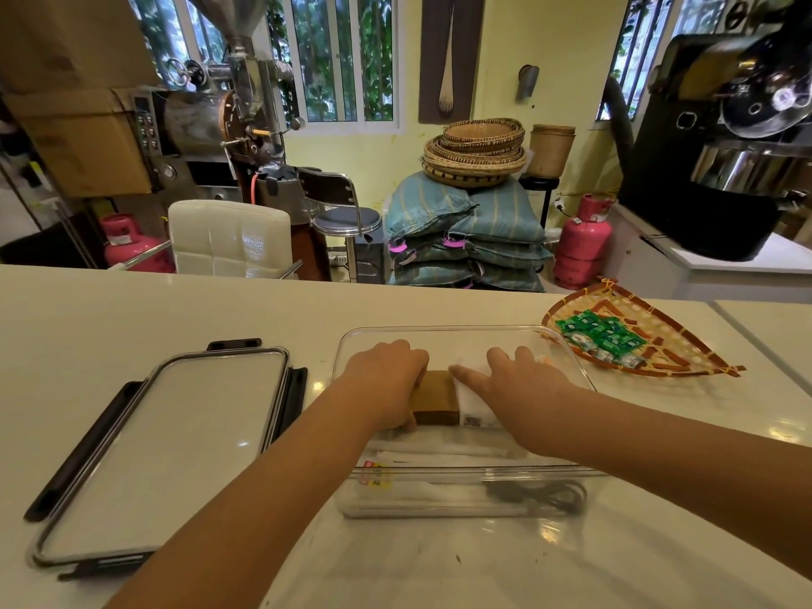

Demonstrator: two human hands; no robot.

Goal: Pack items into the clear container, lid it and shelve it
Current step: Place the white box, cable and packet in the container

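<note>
The clear container (439,334) sits on the white counter in front of me. Both of my hands are inside it. My left hand (386,380) is curled around the left side of a brown box (435,395). My right hand (518,380) lies flat, fingers apart, on a white packet (472,408) just right of the box. More white packets and a dark cable lie at the container's near end. The clear lid (167,450) with black latches rests flat on the counter to the left.
A woven bamboo tray (685,362) holding several green sachets (602,338) lies at the right, just beyond the container. Behind the counter's far edge stand a white chair, a stool, stacked sacks, baskets, pink gas cylinders and roasting machines.
</note>
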